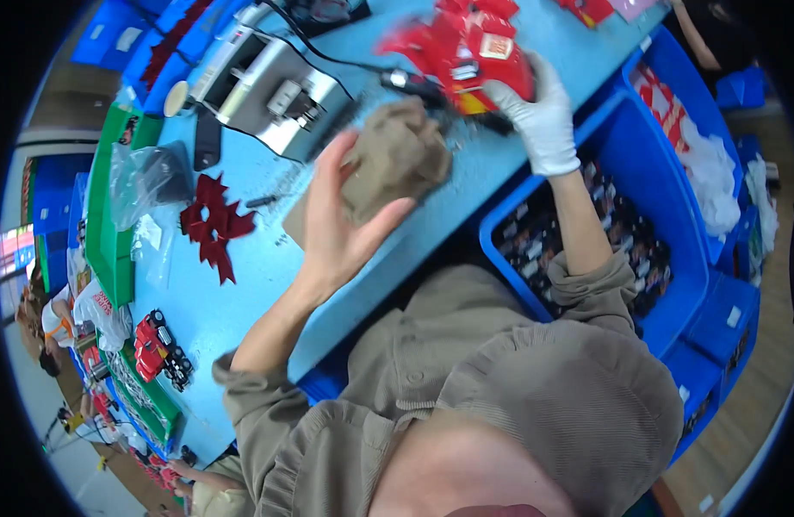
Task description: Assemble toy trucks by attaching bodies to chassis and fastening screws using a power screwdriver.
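My left hand (332, 233) is bare, thumb and fingers spread wide. It is beside a crumpled brown cloth (397, 151) on the light blue table (276, 258); whether the fingertips touch the cloth I cannot tell. A white glove covers my right hand (543, 121), which is closed on the near edge of a red plastic toy truck body (492, 65). Other red parts around it are smeared by motion. Behind the cloth lies a black tool with a cord (406, 82), partly hidden by the red parts.
A silver machine (285, 95) stands at the back left. Dark red leaf-shaped plastic pieces (214, 224) and a red toy truck (160, 349) lie toward the left. A blue bin (698, 284) of small dark parts sits at my right. Green trays (113, 207) line the left edge.
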`<state>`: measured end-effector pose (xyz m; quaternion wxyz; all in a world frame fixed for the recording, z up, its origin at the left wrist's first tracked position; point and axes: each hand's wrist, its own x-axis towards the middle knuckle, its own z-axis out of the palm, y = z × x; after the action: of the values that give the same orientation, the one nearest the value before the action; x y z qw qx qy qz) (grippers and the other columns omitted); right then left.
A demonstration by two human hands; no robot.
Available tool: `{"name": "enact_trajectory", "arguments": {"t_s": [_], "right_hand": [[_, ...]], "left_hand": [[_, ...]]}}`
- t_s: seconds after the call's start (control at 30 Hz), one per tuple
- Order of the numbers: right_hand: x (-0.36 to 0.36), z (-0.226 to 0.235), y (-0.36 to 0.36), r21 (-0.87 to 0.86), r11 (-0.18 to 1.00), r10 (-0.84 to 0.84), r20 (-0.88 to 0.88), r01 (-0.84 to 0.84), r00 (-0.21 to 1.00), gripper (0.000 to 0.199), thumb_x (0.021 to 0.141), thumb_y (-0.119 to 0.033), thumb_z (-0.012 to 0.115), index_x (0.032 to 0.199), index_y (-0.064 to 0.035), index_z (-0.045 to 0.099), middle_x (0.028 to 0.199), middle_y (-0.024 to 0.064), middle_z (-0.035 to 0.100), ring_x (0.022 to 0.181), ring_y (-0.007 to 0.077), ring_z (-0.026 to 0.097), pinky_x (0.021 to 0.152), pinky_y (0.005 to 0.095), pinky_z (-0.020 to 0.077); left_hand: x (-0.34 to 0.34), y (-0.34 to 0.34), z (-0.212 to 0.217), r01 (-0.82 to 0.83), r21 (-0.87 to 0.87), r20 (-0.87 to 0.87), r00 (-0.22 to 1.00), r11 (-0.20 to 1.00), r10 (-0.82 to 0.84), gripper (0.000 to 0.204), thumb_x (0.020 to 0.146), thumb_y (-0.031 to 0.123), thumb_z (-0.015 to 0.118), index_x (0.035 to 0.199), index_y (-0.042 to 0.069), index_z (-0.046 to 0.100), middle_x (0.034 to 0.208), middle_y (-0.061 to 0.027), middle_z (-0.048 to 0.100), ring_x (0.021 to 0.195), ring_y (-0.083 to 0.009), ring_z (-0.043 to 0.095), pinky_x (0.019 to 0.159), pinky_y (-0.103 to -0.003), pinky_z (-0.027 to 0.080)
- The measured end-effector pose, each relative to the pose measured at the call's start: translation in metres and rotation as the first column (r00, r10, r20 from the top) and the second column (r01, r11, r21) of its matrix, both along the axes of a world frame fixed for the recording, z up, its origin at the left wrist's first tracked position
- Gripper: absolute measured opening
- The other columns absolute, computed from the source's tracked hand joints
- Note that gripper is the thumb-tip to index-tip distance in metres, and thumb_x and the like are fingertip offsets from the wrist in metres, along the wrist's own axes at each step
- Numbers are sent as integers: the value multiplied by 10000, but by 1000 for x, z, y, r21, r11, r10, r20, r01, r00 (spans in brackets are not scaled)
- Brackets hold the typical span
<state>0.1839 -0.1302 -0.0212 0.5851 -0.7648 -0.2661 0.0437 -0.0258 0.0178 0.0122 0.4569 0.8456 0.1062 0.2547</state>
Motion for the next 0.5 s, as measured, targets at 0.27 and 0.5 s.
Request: {"name": "enact_trajectory", "arguments": {"t_s": [0.27, 0.5], "right_hand": [[42, -58, -144, 227, 886, -378, -150, 404, 914, 413, 806, -174, 662, 1157, 5, 537, 1089, 126, 592, 993, 201, 569, 854, 287, 455], [-37, -222, -255, -884, -40, -852, 273, 466, 446, 667, 623, -287, 709, 1189, -25, 470, 1222, 207, 447, 1151, 369, 418, 941, 437, 383]], "left_hand": [[14, 11, -12, -128, -188, -130, 986, 974, 104, 568, 752, 182, 731, 1208, 1, 445, 1112, -125, 563, 945, -246, 594, 760, -325, 497], [2, 11, -25, -106, 643, -250, 907, 759, 338, 617, 693, 259, 748, 1148, -45, 464, 1032, -177, 559, 889, -310, 566, 758, -368, 468]]}}
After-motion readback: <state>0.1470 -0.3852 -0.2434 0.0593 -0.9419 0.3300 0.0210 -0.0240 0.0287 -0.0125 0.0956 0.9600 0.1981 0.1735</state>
